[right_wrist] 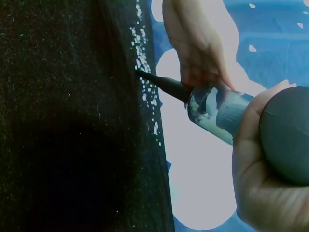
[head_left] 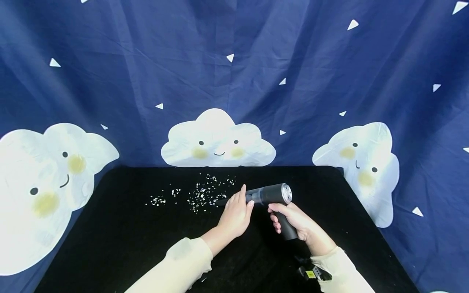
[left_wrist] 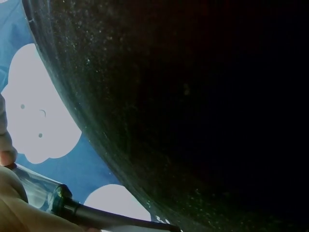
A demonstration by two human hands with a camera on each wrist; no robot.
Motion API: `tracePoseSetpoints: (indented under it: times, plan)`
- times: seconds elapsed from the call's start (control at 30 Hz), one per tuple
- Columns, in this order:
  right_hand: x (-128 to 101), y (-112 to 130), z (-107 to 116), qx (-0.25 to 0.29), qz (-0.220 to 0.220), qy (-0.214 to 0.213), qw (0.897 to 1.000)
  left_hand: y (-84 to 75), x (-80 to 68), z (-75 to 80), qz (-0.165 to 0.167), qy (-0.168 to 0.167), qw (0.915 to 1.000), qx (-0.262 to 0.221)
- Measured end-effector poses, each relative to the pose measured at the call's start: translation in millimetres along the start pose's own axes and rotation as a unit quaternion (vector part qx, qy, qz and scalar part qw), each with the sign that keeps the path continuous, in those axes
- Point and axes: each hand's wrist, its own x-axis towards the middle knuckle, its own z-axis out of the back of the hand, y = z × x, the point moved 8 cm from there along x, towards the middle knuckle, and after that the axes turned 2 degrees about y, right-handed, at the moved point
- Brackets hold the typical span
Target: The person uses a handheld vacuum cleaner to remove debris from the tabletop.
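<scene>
A small dark handheld vacuum (head_left: pixel 272 194) with a clear dust cup (right_wrist: pixel 217 108) and a thin black nozzle (right_wrist: pixel 161 83) hovers over the black table (head_left: pixel 121 236). My right hand (head_left: pixel 296 221) grips its handle (head_left: pixel 287 228). At the front of the barrel, my left hand (head_left: pixel 236 213) holds the cup, fingers wrapped round it. The nozzle tip points at a scatter of white scraps (head_left: pixel 203 193) on the cloth. In the left wrist view the nozzle (left_wrist: pixel 111 218) runs along the bottom edge.
A blue curtain with white clouds (head_left: pixel 218 140) hangs behind the table. More white scraps (head_left: pixel 158 200) lie to the left of the main patch. The table's right edge (head_left: pixel 360 211) is close to my right hand. A wrist strap (head_left: pixel 311 273) shows on my right sleeve.
</scene>
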Motion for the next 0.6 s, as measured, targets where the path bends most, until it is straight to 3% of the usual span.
tracePoseSetpoints:
  times: [0.37, 0.6]
  plan:
    - [-0.3, -1.8, -2.1, -0.010, -0.005, 0.002, 1.000, -4.6, -8.8, 6.9, 0.005, -0.008, 0.9999, -0.009]
    - [-2.2, 2.9, -0.7, 0.000, 0.008, 0.003, 1.000, -7.0, -2.1, 7.4, -0.006, -0.017, 0.9998, 0.003]
